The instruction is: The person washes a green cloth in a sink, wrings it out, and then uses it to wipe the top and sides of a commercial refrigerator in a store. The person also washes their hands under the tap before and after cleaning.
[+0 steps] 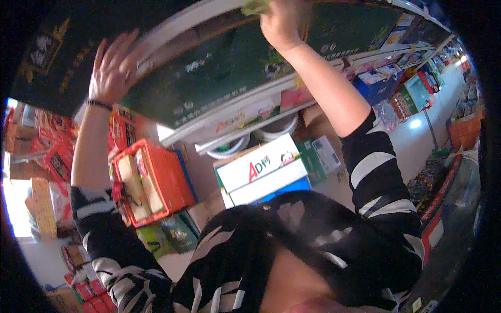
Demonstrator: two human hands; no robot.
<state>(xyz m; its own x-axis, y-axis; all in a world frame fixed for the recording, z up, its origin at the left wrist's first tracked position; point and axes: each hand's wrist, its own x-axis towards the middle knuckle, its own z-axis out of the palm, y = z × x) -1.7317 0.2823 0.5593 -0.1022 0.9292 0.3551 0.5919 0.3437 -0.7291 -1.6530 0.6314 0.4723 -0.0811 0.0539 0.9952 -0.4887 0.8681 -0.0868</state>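
Note:
My left hand (113, 70) is raised at the upper left, its fingers spread and blurred, with nothing seen in it. A dark band circles that wrist. Close to it is a dark green carton (51, 74); whether the hand touches it, I cannot tell. My right hand (280, 25) reaches up at the top edge of the view, closed on a bunched green cloth (255, 7). Its fingertips are partly cut off. Below both hands stands a large dark green carton (203, 78) with printed writing, on a shelf with a white edge (235, 102).
An orange plastic crate (172, 180) holding cardboard stands at the left. Before me sits a white printed carton (262, 168), near round white tubs (231, 148) under the shelf. Red packages (54, 141) fill the far left. To the right, a pale aisle floor (411, 133) runs past stacked goods.

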